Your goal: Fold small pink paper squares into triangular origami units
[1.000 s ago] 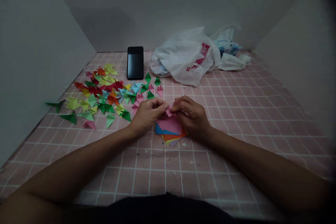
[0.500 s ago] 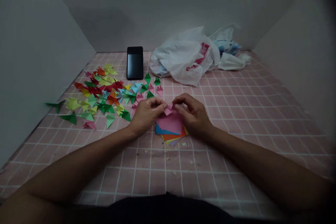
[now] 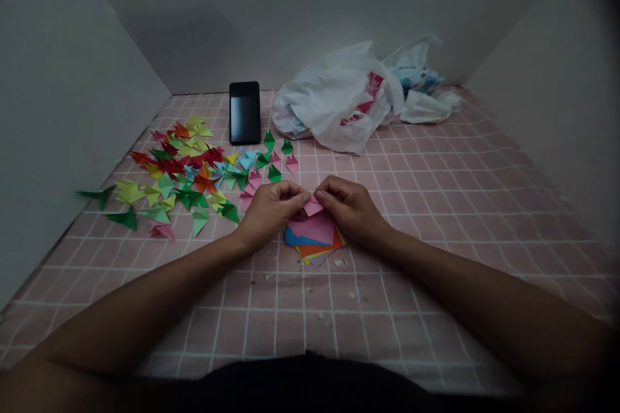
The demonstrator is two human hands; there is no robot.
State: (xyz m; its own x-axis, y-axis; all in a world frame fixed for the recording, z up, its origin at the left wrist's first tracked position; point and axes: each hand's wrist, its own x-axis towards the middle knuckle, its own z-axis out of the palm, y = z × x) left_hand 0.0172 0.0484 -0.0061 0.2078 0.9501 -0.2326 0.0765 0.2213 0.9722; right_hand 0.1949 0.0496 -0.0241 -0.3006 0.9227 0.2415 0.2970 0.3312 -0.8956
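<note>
A small folded piece of pink paper point(image 3: 313, 206) is pinched between my two hands, low over a stack of square paper. My left hand point(image 3: 272, 210) grips its left side between thumb and fingers. On the other side, my right hand point(image 3: 351, 210) pinches the right edge, its fingers curled in. Beneath them lies the stack, with a pink sheet point(image 3: 314, 229) on top and a blue sheet point(image 3: 303, 240), an orange sheet point(image 3: 322, 248) and others fanned out below. The fingertips hide part of the folded piece.
Several folded paper shapes point(image 3: 194, 171) in many colours spread over the left of the pink checked cloth point(image 3: 436, 206). A black phone point(image 3: 245, 113) leans upright at the back wall. White plastic bags point(image 3: 334, 100) lie crumpled behind my hands, with tissue point(image 3: 426, 108) beside them.
My right hand has closed in on the folded pink paper, and its thumb and fingers now pinch the right edge. The view has shifted slightly. My left hand keeps its hold.
</note>
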